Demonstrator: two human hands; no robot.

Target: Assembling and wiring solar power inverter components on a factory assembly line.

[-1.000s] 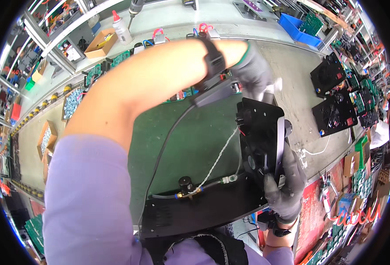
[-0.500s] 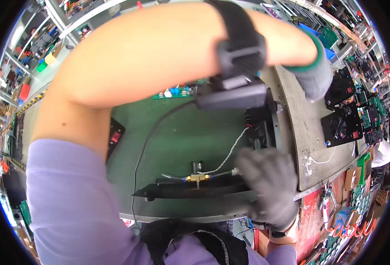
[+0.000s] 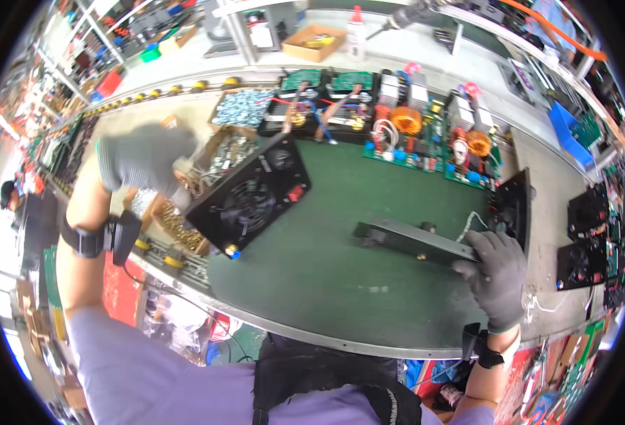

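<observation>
My right hand, in a grey glove, grips the right end of a long black metal panel standing on edge over the green mat. A white twisted wire rises behind that end, close to an upright black fan panel. My left hand, also gloved, is smeared by motion at the left end of another black fan panel, which lies slantwise with a red socket. Whether its fingers hold that panel does not show clearly. A strapped black device sits on my left forearm.
Boxes of small metal parts line the left side. Circuit boards with orange coils stand along the far edge, beside black units with green boards. More black fan panels lie at the right. A power screwdriver hangs beyond.
My left arm, which crossed the view with its hand at the far right, has swung over to the left. My right hand is now on the long panel, which sits farther from me and slanted.
</observation>
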